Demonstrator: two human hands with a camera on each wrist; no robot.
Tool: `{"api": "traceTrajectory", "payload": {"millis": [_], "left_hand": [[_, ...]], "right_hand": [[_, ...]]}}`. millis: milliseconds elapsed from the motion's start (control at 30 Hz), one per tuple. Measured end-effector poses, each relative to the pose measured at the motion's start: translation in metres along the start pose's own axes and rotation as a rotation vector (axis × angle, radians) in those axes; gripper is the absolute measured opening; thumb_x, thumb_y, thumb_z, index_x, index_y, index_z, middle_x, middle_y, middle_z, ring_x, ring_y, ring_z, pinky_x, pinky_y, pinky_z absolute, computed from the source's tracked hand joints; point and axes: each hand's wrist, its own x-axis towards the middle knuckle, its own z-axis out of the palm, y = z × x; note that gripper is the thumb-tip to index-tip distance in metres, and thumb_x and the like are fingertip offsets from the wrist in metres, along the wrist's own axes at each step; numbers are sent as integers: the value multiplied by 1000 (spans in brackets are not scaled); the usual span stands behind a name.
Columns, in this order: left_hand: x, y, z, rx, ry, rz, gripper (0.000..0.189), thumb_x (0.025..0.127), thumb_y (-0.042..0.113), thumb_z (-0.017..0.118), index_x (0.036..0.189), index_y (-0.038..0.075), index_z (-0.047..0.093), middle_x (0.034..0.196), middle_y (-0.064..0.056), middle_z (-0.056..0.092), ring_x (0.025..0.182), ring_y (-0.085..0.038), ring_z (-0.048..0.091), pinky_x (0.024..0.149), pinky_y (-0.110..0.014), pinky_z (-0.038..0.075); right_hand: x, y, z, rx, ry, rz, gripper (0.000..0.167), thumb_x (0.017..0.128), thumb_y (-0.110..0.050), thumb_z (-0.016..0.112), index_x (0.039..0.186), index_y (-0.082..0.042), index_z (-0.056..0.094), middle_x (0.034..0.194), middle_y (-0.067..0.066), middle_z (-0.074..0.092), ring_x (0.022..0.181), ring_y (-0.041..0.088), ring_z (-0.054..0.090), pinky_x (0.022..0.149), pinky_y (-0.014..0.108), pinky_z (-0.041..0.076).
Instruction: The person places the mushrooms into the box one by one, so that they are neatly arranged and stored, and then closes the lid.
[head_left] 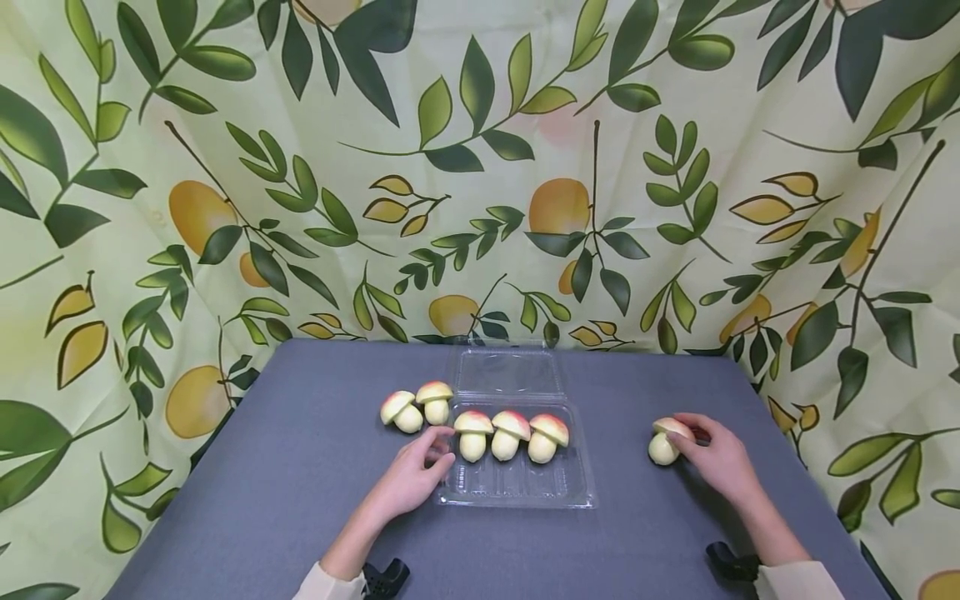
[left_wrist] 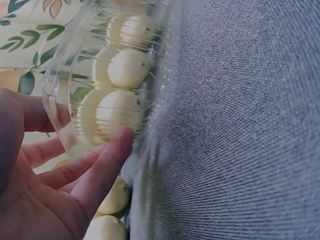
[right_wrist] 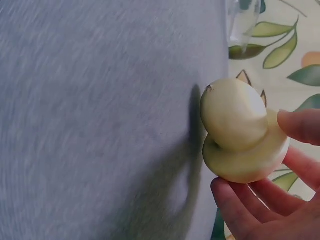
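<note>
A clear plastic container lies with its lid folded back, holding a row of three mushrooms with pale stalks and red-tinged caps. At its left side, my left hand grips the rim; in the left wrist view one fingertip lies along the outer wall. Off to the right, my right hand holds another mushroom by its cap, thumb on one side and fingers on the other. Its stalk points down towards the table, and a shadow falls beside it.
Two loose mushrooms lie close together just left of the container, beyond my left hand. The open lid extends towards the back of the grey table. A leaf-patterned cloth hangs behind and around the table.
</note>
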Motion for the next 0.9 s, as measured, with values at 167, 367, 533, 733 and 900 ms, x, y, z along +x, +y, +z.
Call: {"api": "traceTrajectory", "payload": {"millis": [167, 367, 533, 733, 900], "left_hand": [[-1, 1, 0, -1, -1, -4, 35, 101, 15, 63, 133, 3, 57, 108, -11, 63, 86, -19, 69, 73, -30, 53], [0, 1, 0, -11, 2, 5, 35, 100, 14, 63, 133, 3, 57, 106, -11, 62, 86, -20, 69, 71, -29, 53], [0, 0, 0, -18, 7, 8, 34, 100, 14, 64, 132, 4, 57, 106, -11, 62, 86, -18, 70, 70, -28, 54], [0, -1, 0, -13, 0, 7, 34, 100, 14, 64, 132, 4, 57, 106, -10, 62, 86, -17, 69, 70, -29, 53], [1, 0, 0, -2, 1, 6, 34, 100, 14, 64, 132, 4, 58, 107, -10, 63, 86, -17, 69, 71, -29, 53]], "right_hand": [[-1, -10, 4, 42, -20, -7, 51, 100, -32, 66, 135, 4, 59, 126, 27, 62, 115, 44, 59, 81, 39, 47], [-3, -27, 9, 78, -22, -35, 49, 99, -31, 69, 135, 1, 61, 128, 23, 63, 115, 40, 59, 83, 39, 48], [-5, -41, 12, 99, 4, -74, 45, 98, -28, 71, 133, -1, 64, 127, 19, 65, 114, 30, 60, 86, 27, 50], [-7, -57, 18, 131, 22, -138, 41, 97, -26, 72, 130, -3, 66, 124, 16, 66, 108, 12, 58, 87, 24, 53], [-9, -70, 22, 166, 31, -177, 40, 96, -23, 74, 130, -4, 67, 124, 14, 66, 106, 9, 58, 86, 29, 55]]}}
